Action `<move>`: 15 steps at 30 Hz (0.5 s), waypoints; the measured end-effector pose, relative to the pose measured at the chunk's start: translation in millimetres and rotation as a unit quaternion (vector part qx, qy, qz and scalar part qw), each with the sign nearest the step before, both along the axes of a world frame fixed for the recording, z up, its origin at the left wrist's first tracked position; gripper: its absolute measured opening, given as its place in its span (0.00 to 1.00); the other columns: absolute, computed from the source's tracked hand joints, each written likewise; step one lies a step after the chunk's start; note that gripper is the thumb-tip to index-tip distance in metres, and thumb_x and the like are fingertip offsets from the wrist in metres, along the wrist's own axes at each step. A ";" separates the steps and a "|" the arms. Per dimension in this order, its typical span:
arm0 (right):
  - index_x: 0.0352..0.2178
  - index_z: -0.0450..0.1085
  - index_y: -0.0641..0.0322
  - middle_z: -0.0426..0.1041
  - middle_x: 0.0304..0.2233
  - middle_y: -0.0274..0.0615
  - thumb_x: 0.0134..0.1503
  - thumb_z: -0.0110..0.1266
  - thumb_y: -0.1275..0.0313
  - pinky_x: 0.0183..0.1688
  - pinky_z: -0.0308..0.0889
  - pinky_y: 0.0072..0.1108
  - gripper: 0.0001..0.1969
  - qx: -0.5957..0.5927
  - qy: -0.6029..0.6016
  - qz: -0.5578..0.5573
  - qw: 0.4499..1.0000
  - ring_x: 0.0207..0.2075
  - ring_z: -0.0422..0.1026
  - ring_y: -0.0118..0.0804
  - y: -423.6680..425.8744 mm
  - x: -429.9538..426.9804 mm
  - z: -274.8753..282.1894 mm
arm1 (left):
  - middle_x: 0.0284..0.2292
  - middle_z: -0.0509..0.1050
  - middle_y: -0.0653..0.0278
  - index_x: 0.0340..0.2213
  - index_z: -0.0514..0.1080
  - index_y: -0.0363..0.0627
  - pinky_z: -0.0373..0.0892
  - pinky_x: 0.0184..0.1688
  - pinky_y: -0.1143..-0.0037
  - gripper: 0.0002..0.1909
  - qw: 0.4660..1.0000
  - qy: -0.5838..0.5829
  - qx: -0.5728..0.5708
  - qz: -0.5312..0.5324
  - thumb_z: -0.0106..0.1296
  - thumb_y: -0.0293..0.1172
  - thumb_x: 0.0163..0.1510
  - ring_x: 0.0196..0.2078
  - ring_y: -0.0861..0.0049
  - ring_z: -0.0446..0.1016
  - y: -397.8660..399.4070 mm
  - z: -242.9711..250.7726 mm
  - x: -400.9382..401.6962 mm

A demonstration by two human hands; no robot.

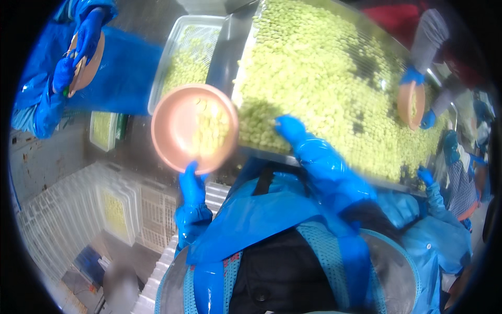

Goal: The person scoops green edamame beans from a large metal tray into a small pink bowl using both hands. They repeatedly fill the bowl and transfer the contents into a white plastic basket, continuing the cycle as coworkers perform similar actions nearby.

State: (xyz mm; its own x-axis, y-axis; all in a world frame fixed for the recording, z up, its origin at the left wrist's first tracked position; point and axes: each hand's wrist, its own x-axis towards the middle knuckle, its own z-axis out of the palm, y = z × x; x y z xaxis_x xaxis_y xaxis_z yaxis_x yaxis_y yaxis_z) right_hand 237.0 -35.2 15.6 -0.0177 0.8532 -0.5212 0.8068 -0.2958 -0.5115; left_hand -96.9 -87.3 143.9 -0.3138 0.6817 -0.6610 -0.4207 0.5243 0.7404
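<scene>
My left hand (193, 185), in a blue glove, grips the near rim of a round pink plastic bowl (172, 127). Pale green bean-like pieces (211, 131) lie in the bowl's right side. My right hand (291, 127), gloved in blue too, is over the near left part of a broad layer of similar pieces (310, 74) on a metal-edged worktable (270, 154). Its fingertips point left and are blurred; whether they pinch anything cannot be made out. The bowl is left of the table, partly covering the near end of a white plastic basket (160, 74) holding more pieces.
At upper left, a co-worker's gloved hands (84, 43) hold another pink bowl (92, 64). Across the table, another person holds a bowl (406, 104). A co-worker's hand (425, 176) reaches in at right. Stacked white crates (74, 192) and a filled basket (102, 131) stand lower left.
</scene>
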 end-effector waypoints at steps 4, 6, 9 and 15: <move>0.40 0.73 0.59 0.75 0.31 0.39 0.56 0.54 0.58 0.34 0.66 0.23 0.17 0.114 0.307 -0.302 0.895 0.31 0.70 0.29 4.3 7.4 24.6 | 0.47 0.68 0.54 0.52 0.62 0.35 0.70 0.47 0.64 0.26 0.998 -0.016 0.024 -0.047 0.50 0.29 0.52 0.49 0.62 0.70 2.8 -0.2 7.1; 0.44 0.71 0.58 0.73 0.33 0.33 0.56 0.54 0.62 0.34 0.65 0.20 0.17 0.024 0.413 -0.315 0.854 0.33 0.66 0.24 19.9 -8.5 107.1 | 0.47 0.69 0.54 0.52 0.62 0.35 0.71 0.46 0.65 0.26 0.998 -0.004 0.020 -0.063 0.50 0.29 0.51 0.48 0.63 0.70 6.5 3.7 19.3; 0.54 0.64 0.51 0.71 0.45 0.38 0.57 0.54 0.66 0.53 0.61 0.25 0.22 0.100 0.481 -0.109 0.864 0.47 0.67 0.34 20.7 -19.6 143.3 | 0.45 0.70 0.55 0.50 0.64 0.35 0.72 0.44 0.66 0.24 0.994 -0.030 -0.004 -0.109 0.51 0.29 0.51 0.46 0.64 0.71 16.1 -0.6 40.2; 0.58 0.57 0.56 0.58 0.58 0.48 0.59 0.50 0.68 0.56 0.59 0.28 0.26 0.273 0.014 -0.300 0.914 0.57 0.61 0.42 -67.1 178.9 7.7 | 0.43 0.71 0.56 0.48 0.66 0.35 0.71 0.45 0.68 0.22 0.993 -0.057 -0.028 -0.098 0.52 0.28 0.50 0.45 0.66 0.72 22.6 3.0 33.2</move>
State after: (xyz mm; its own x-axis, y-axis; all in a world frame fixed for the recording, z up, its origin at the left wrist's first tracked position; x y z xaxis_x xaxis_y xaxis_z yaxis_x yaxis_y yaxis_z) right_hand 415.8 -102.3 23.4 0.5315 0.8468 -0.0203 0.5685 -0.3744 -0.7325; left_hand -63.6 -64.7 147.0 -0.0995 0.6829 -0.7237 -0.3870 0.6434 0.6604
